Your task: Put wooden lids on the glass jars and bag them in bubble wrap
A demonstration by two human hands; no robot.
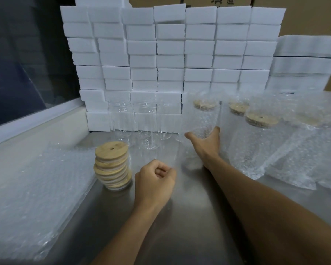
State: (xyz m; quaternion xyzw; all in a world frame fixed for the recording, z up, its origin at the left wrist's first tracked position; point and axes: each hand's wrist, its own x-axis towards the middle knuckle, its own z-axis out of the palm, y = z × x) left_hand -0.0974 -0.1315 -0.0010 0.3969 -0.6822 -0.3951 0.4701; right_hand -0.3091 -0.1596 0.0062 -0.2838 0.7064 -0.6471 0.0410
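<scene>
Behind lid stack (pixel 113 167): bare jars (pixel 139 121), foam blocks (pixel 170 54). Right hand (pixel 205 142) grasps bagged jar (pixel 205 115); left hand (pixel 155 180) clenched.

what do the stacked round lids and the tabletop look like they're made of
Lids: pale wood, likely bamboo, matte, with visible grain and a small hole in the top one. Tabletop: seemingly brushed stainless steel, grey with a dull sheen and soft reflections.
</scene>
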